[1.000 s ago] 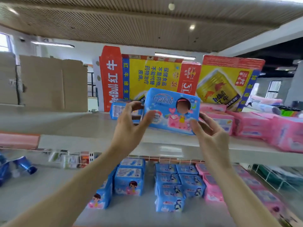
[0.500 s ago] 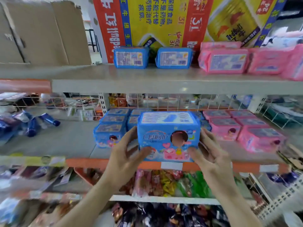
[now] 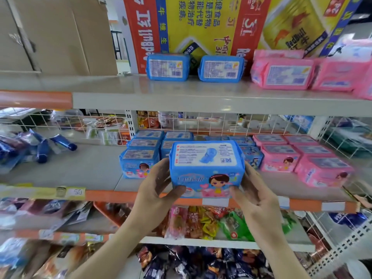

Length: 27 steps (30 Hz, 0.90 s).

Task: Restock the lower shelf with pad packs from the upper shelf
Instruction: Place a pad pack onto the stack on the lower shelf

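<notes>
Nearest, two bare forearms rise from 6 o'clock. The left hand (image 3: 155, 190) and right hand (image 3: 255, 196) hold a blue pad pack (image 3: 207, 168) between them. The fingers (image 3: 161, 170) of each hand curl round one end of the pack, with the thumbs pressed on its front face. The left hand is at the pack's 9 o'clock and the right at its 3 o'clock.

The pack is upright with its cartoon girl facing the camera, level with the front edge of the lower shelf (image 3: 96, 170). Whether it touches the shelf cannot be told. Below it, at 6 o'clock, snack packets (image 3: 201, 222) fill the next shelf down.

On the lower shelf behind the held pack, rows of blue pad packs (image 3: 138, 164) stand at its 10 o'clock and pink pad packs (image 3: 281, 160) at its 2 o'clock. Blue tubes (image 3: 44, 146) lie well apart at 9 o'clock. A wire grid (image 3: 221, 123) backs this shelf.

On the upper shelf (image 3: 141, 93), at 12 o'clock, two blue packs (image 3: 168, 67) stand side by side, not touching, with pink packs (image 3: 281, 74) at their 3 o'clock. Farthest back stand a Red Bull carton (image 3: 201, 23) and, at 10 o'clock, a brown cardboard box (image 3: 56, 35).
</notes>
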Each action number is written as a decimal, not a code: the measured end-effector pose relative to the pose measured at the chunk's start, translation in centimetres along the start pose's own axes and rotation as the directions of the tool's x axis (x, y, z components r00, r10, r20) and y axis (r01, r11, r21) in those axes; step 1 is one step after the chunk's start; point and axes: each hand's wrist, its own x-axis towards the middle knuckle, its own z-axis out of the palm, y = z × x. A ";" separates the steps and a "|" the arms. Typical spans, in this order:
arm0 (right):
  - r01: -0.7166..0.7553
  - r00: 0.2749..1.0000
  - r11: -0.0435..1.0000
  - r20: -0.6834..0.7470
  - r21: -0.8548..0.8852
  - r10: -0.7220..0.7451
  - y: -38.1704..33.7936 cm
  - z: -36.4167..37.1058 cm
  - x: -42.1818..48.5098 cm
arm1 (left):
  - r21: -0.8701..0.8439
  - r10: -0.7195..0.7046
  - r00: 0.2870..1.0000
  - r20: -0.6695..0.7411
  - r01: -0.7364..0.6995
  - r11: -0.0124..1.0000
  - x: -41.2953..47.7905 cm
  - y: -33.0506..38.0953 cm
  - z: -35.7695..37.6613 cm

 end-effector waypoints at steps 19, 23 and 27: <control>-0.184 0.964 0.980 0.180 -0.080 0.196 -3.2 1.8 5.2 | 0.066 -0.405 0.904 -0.139 0.416 0.907 4.2 5.1 -2.7; -0.194 0.967 0.979 0.154 -0.066 0.202 -3.0 1.1 4.8 | 0.071 -0.387 0.913 -0.128 0.397 0.915 4.4 5.0 -2.1; -0.182 0.977 0.981 0.101 -0.065 0.188 -1.9 0.0 4.3 | 0.065 -0.277 0.957 -0.091 0.283 0.957 3.9 3.3 -1.7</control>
